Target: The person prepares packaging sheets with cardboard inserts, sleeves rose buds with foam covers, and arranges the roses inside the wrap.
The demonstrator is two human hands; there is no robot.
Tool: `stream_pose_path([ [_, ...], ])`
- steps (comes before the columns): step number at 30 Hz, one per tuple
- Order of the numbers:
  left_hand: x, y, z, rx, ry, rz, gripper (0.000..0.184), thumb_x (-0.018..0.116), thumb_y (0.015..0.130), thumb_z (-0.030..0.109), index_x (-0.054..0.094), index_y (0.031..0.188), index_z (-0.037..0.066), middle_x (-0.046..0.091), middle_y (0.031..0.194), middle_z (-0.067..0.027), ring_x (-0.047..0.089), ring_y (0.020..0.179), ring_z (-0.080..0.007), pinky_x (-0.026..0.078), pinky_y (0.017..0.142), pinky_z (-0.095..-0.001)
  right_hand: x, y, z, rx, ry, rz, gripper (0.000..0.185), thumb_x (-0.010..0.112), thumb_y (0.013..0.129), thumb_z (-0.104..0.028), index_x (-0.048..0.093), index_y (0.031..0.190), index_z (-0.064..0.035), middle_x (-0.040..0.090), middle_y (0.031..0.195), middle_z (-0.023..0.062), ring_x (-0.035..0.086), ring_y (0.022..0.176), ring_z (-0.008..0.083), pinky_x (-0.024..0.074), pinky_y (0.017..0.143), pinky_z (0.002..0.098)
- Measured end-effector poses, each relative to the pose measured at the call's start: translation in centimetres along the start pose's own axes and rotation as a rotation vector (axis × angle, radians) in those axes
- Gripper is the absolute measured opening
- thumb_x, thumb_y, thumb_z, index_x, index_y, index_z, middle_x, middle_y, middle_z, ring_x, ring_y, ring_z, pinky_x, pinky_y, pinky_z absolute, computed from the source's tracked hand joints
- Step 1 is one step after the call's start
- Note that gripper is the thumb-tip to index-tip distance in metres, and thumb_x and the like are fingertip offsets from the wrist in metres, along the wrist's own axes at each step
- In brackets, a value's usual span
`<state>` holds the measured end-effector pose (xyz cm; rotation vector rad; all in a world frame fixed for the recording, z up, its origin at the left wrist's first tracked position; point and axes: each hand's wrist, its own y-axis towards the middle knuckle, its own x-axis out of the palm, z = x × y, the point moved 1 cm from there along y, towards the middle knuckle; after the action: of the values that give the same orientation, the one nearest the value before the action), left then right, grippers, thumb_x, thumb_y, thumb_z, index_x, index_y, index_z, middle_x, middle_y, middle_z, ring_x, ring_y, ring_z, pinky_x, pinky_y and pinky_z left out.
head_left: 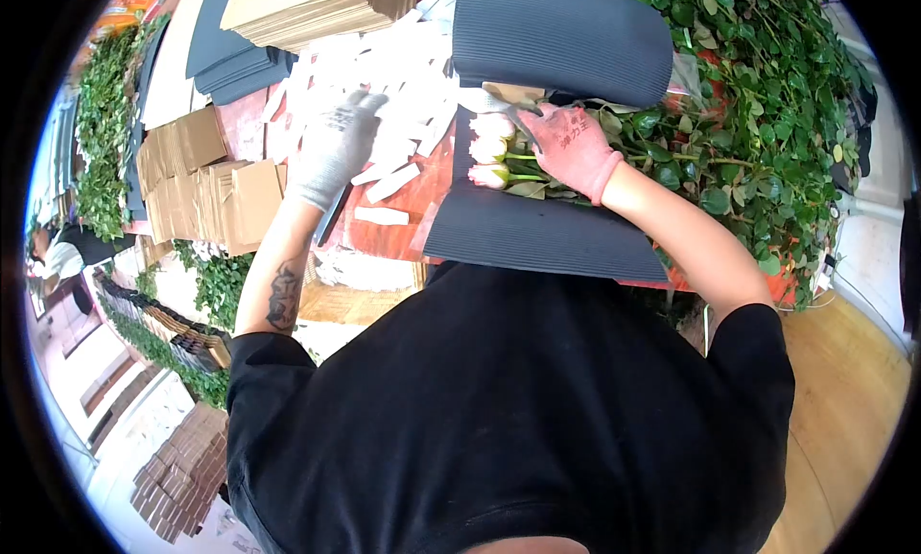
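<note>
My left hand (341, 146), in a pale grey glove, is over loose white paper strips (388, 184) on the red tabletop, its fingers stretched out and no object visible in them. My right hand (573, 149), in a pink glove, rests with bent fingers over a row of pale pink-and-white roses (488, 151). What its fingertips grip is hidden. Beside them is a small brown cardboard piece (513, 92). The roses lie on a dark corrugated sheet (547, 233), whose far part (564, 36) curves up behind them. Their leafy stems run right, under my right hand.
A stack of brown cardboard (312, 12) stands at the back, beside dark sheets (240, 70). More brown cardboard pieces (206, 180) lie on the left. Thick green foliage (767, 103) covers the right side. A person (67, 252) is at far left.
</note>
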<state>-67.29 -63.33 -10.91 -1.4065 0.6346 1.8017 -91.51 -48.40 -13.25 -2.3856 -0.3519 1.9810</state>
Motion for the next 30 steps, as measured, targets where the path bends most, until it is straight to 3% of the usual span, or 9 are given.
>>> stream_pose_path([
  [3, -1.6, 0.6, 5.3, 0.401, -0.293, 0.032, 0.033, 0.056, 0.078, 0.003, 0.059, 0.110, 0.003, 0.061, 0.111, -0.0147, 0.062, 0.095, -0.0286, 0.050, 0.083, -0.0349, 0.9, -0.6, 0.1, -0.028, -0.065, 0.114, 0.034, 0.049, 0.081, -0.011, 0.056, 0.115, -0.0080, 0.063, 0.098, 0.0142, 0.064, 0.082, 0.0273, 0.0517, 0.067, 0.0372],
  [6, 1.9, 1.0, 7.9, 0.502, -0.261, 0.018, 0.040, 0.057, 0.085, 0.020, 0.055, 0.122, 0.005, 0.051, 0.130, -0.0116, 0.063, 0.095, -0.0254, 0.050, 0.081, -0.0326, -0.4, -0.4, 0.0, -0.026, -0.055, 0.051, 0.035, 0.050, 0.081, -0.011, 0.057, 0.115, -0.0081, 0.063, 0.101, 0.0144, 0.064, 0.083, 0.0268, 0.0518, 0.067, 0.0374],
  [8, 2.3, 1.3, 8.2, 0.393, -0.273, -0.188, 0.042, 0.055, 0.087, 0.024, 0.053, 0.125, 0.006, 0.048, 0.133, -0.0119, 0.063, 0.094, -0.0252, 0.050, 0.082, -0.0333, -1.4, -0.5, 0.2, 0.050, 0.054, -0.022, 0.036, 0.058, 0.077, -0.016, 0.056, 0.113, -0.0079, 0.062, 0.101, 0.0130, 0.064, 0.082, 0.0283, 0.0510, 0.073, 0.0378],
  [9, 2.4, 1.3, 8.2, 0.384, -0.276, -0.176, 0.042, 0.055, 0.087, 0.024, 0.053, 0.125, 0.006, 0.048, 0.133, -0.0119, 0.063, 0.094, -0.0252, 0.050, 0.082, -0.0333, -2.1, -0.8, 0.4, 0.067, -0.049, 0.086, 0.034, 0.059, 0.077, -0.016, 0.057, 0.111, -0.0083, 0.062, 0.098, 0.0124, 0.064, 0.081, 0.0282, 0.0511, 0.072, 0.0378],
  [11, 2.6, 0.7, 8.4, 0.396, -0.260, -0.103, 0.037, 0.060, 0.081, 0.025, 0.060, 0.113, 0.006, 0.059, 0.114, -0.0065, 0.064, 0.087, -0.0238, 0.050, 0.076, -0.0350, -2.9, -1.0, 1.2, 0.076, -0.135, 0.215, 0.030, 0.057, 0.078, -0.017, 0.055, 0.107, -0.0095, 0.061, 0.095, 0.0088, 0.064, 0.080, 0.0247, 0.0512, 0.065, 0.0362],
  [14, 2.6, 0.7, 8.4, 0.372, -0.274, -0.140, 0.037, 0.060, 0.081, 0.025, 0.060, 0.113, 0.006, 0.057, 0.119, -0.0047, 0.064, 0.085, -0.0241, 0.050, 0.075, -0.0353, -2.9, 1.0, 0.6, 0.050, -0.193, 0.011, 0.024, 0.058, 0.080, -0.017, 0.054, 0.102, -0.0084, 0.063, 0.090, 0.0090, 0.065, 0.076, 0.0248, 0.0527, 0.064, 0.0359],
  [18, 3.5, 0.9, 8.1, 0.387, -0.257, -0.120, 0.036, 0.060, 0.081, 0.025, 0.061, 0.111, 0.005, 0.057, 0.119, -0.0058, 0.064, 0.084, -0.0251, 0.050, 0.075, -0.0363, -1.7, 2.8, 0.3, -0.020, -0.251, -0.022, 0.019, 0.058, 0.079, -0.016, 0.053, 0.095, -0.0069, 0.063, 0.086, 0.0103, 0.066, 0.077, 0.0249, 0.0533, 0.061, 0.0357],
  [21, 3.1, 0.7, 8.3, 0.382, -0.313, -0.138, 0.035, 0.060, 0.081, 0.024, 0.061, 0.109, 0.005, 0.056, 0.120, -0.0068, 0.064, 0.085, -0.0264, 0.051, 0.074, -0.0373, -2.3, 2.8, -0.4, -0.033, -0.285, -0.109, 0.014, 0.048, 0.085, -0.009, 0.057, 0.095, -0.0073, 0.066, 0.087, 0.0094, 0.067, 0.082, 0.0235, 0.0538, 0.064, 0.0348],
  [30, 3.5, 0.5, 8.1, 0.381, -0.287, -0.159, 0.033, 0.059, 0.082, 0.025, 0.062, 0.109, 0.007, 0.057, 0.120, -0.0074, 0.064, 0.088, -0.0271, 0.051, 0.076, -0.0370, -2.4, 1.9, 0.4, -0.024, -0.352, -0.032, 0.036, 0.049, 0.082, -0.008, 0.054, 0.118, -0.0132, 0.059, 0.092, 0.0066, 0.065, 0.075, 0.0229, 0.0521, 0.058, 0.0345],
])
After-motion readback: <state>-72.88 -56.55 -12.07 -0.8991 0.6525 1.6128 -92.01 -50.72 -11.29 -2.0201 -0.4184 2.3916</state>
